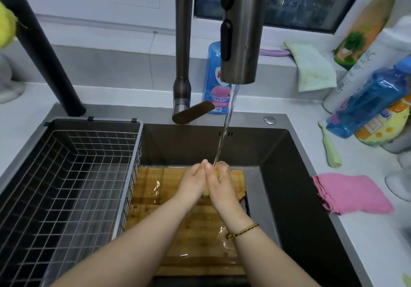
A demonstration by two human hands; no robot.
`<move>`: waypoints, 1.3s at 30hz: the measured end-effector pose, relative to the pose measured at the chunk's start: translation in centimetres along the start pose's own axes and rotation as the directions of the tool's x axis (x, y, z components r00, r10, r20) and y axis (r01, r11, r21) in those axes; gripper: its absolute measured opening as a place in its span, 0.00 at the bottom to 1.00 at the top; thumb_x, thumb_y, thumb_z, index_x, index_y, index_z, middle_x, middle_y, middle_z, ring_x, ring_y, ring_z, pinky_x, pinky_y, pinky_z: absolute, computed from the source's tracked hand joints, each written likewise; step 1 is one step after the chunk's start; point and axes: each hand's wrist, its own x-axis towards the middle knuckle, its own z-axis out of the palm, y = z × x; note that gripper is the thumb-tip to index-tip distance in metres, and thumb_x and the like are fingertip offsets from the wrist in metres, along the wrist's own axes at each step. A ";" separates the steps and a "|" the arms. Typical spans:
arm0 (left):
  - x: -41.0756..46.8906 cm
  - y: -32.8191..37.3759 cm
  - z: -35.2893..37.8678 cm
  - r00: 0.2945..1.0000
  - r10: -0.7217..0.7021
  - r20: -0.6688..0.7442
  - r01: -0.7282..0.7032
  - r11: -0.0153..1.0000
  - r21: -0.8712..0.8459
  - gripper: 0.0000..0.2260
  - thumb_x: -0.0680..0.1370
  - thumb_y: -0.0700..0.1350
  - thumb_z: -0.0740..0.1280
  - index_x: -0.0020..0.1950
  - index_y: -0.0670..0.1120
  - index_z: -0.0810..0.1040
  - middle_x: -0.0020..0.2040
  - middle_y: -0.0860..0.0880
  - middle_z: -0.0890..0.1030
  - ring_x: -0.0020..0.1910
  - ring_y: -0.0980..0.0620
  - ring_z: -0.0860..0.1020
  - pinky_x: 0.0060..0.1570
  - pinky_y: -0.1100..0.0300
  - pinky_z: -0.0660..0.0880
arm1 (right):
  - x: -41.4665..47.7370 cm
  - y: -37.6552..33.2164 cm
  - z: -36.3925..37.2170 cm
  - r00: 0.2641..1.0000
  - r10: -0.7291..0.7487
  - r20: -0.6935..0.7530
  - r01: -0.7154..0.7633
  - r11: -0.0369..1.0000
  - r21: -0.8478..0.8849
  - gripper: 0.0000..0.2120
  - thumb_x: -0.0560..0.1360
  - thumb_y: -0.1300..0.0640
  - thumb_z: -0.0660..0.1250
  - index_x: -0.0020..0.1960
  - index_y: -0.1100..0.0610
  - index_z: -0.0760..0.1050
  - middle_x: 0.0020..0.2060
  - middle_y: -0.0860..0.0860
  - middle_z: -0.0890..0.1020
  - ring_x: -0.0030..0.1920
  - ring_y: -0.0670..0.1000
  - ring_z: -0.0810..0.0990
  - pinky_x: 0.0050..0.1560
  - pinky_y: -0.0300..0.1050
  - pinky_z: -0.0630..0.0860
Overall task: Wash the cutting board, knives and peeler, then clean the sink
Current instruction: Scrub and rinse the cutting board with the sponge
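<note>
A wet wooden cutting board [155, 200] lies flat on the bottom of the dark sink [295, 175]. Above its far end, my left hand [192, 183] and my right hand [221, 185] are pressed together under the running water [224, 131]. They hold a small yellow sponge [206, 192] between them; only slivers of it show. My right fingers curl over its top. A dark handle-like part [245, 202] shows at the board's right edge. I cannot make out any knives or peeler.
A wire drain basket [66, 175] fills the sink's left half. The tap head [242, 30] hangs above, with a blue soap bottle [213, 86] behind it. A pink cloth [351, 193], a green cloth [313, 68] and bottles [369, 102] lie on the right counter.
</note>
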 end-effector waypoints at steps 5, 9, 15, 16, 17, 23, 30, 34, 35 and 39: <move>0.4 -0.1 0.9 0.990 -0.141 0.028 0.142 0.990 -0.026 0.14 0.81 0.54 0.54 0.48 0.47 0.74 0.39 0.46 0.75 0.41 0.49 0.75 0.36 0.59 0.72 | 0.6 0.7 -0.9 0.999 0.027 -0.047 -0.029 0.999 -0.041 0.12 0.80 0.55 0.53 0.41 0.55 0.69 0.33 0.46 0.71 0.35 0.43 0.70 0.31 0.25 0.67; 0.3 -0.6 1.3 0.982 -0.188 -0.031 0.184 0.978 -0.098 0.17 0.81 0.53 0.54 0.39 0.44 0.72 0.31 0.45 0.72 0.24 0.52 0.72 0.21 0.66 0.68 | 0.4 0.9 -0.9 0.925 0.376 0.049 -0.367 0.852 0.374 0.14 0.80 0.50 0.52 0.41 0.55 0.70 0.32 0.54 0.74 0.26 0.48 0.74 0.22 0.37 0.70; -0.1 0.0 0.2 0.996 -0.081 0.038 0.083 0.995 -0.062 0.05 0.80 0.47 0.58 0.53 0.49 0.69 0.46 0.48 0.73 0.45 0.49 0.73 0.41 0.58 0.72 | -0.5 0.7 -1.5 0.963 0.269 0.002 -0.246 0.877 0.413 0.08 0.79 0.51 0.54 0.54 0.53 0.68 0.45 0.50 0.74 0.42 0.46 0.74 0.42 0.39 0.72; -0.3 0.0 0.2 1.000 -0.010 0.028 0.008 0.999 0.048 0.05 0.79 0.47 0.60 0.54 0.49 0.68 0.46 0.49 0.73 0.46 0.50 0.73 0.41 0.60 0.71 | -0.8 0.6 -1.5 0.977 0.213 -0.014 -0.197 0.925 0.324 0.06 0.79 0.52 0.54 0.54 0.52 0.66 0.45 0.48 0.72 0.43 0.43 0.72 0.42 0.35 0.71; -0.3 -0.1 0.2 0.998 0.068 0.003 -0.068 0.989 0.130 0.04 0.78 0.47 0.62 0.51 0.48 0.68 0.44 0.50 0.72 0.45 0.51 0.72 0.39 0.63 0.68 | -1.1 0.6 -1.3 0.984 0.174 -0.031 -0.160 0.953 0.258 0.06 0.80 0.52 0.53 0.55 0.52 0.66 0.45 0.47 0.72 0.43 0.41 0.71 0.40 0.32 0.69; -0.3 -0.8 0.7 0.955 0.296 0.032 -0.289 0.899 0.329 0.17 0.81 0.48 0.56 0.32 0.47 0.69 0.30 0.51 0.71 0.31 0.55 0.70 0.30 0.66 0.64 | -1.1 0.6 -0.5 0.995 0.032 -0.092 -0.032 0.999 0.001 0.17 0.81 0.52 0.47 0.54 0.57 0.72 0.46 0.51 0.77 0.47 0.47 0.75 0.42 0.33 0.70; 0.6 -0.5 1.2 0.994 -0.066 -0.086 0.062 0.996 -0.057 0.16 0.81 0.50 0.56 0.35 0.46 0.72 0.34 0.45 0.75 0.35 0.48 0.74 0.41 0.56 0.70 | 0.1 0.7 -0.4 0.991 0.102 -0.090 -0.101 0.995 0.013 0.16 0.80 0.53 0.52 0.43 0.55 0.75 0.36 0.50 0.76 0.39 0.48 0.74 0.40 0.39 0.70; 0.1 -0.3 0.9 0.989 -0.101 -0.108 0.073 0.969 -0.236 0.15 0.81 0.48 0.55 0.37 0.46 0.71 0.35 0.45 0.73 0.34 0.49 0.72 0.35 0.56 0.71 | 0.4 0.9 0.1 0.929 0.369 -0.001 -0.331 0.835 0.439 0.14 0.80 0.49 0.53 0.42 0.55 0.72 0.40 0.57 0.76 0.41 0.55 0.75 0.40 0.47 0.71; 0.0 -0.4 0.6 0.992 -0.093 -0.084 0.071 0.967 -0.243 0.13 0.81 0.47 0.55 0.39 0.47 0.72 0.39 0.45 0.74 0.38 0.49 0.73 0.41 0.53 0.74 | 0.2 0.9 -0.1 0.926 0.377 0.012 -0.336 0.808 0.485 0.13 0.80 0.50 0.53 0.45 0.54 0.72 0.43 0.57 0.76 0.43 0.55 0.75 0.41 0.47 0.71; -0.8 -0.5 -0.4 0.999 -0.030 -0.021 0.027 0.989 -0.143 0.03 0.78 0.44 0.61 0.51 0.49 0.71 0.44 0.49 0.74 0.44 0.49 0.74 0.49 0.51 0.75 | -0.9 1.0 -1.2 0.977 0.211 0.012 -0.202 0.917 0.344 0.05 0.79 0.51 0.55 0.52 0.51 0.67 0.46 0.49 0.73 0.45 0.45 0.73 0.42 0.35 0.72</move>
